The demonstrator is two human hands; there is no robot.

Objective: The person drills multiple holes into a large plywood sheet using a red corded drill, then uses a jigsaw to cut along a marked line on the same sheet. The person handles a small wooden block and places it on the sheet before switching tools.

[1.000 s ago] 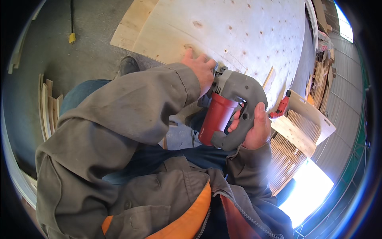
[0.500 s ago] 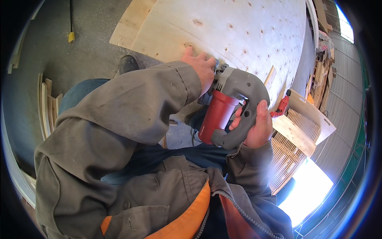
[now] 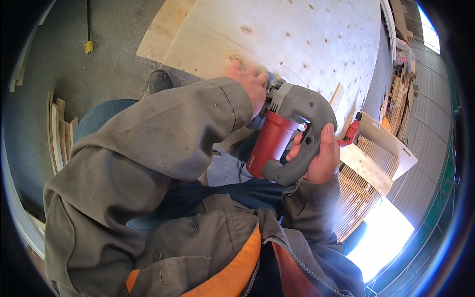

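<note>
My right hand (image 3: 324, 156) is wrapped round the grey D-shaped handle of a red and grey power tool that looks like a jigsaw (image 3: 271, 143). Its head meets the near edge of a large plywood sheet (image 3: 297, 37); the blade and base are mostly hidden. Pale dust surrounds the front of the tool, where a thin curved line crosses the wood. Beside the tool's head, my left hand (image 3: 250, 86) lies on the sheet's edge, its fingers stretched out and the thumb out of sight.
Wooden strips (image 3: 59, 131) stand at the left. A yellow cable plug (image 3: 88, 47) hangs over the concrete floor. On the right are a red power tool (image 3: 351, 131), a slatted wooden stack (image 3: 363, 180) and piled timber (image 3: 400, 94). My shoe (image 3: 159, 80) shows beside the plywood.
The jigsaw and my right hand have shifted very slightly to the right, and more dust shows at the tool's front. My left hand has barely moved.
</note>
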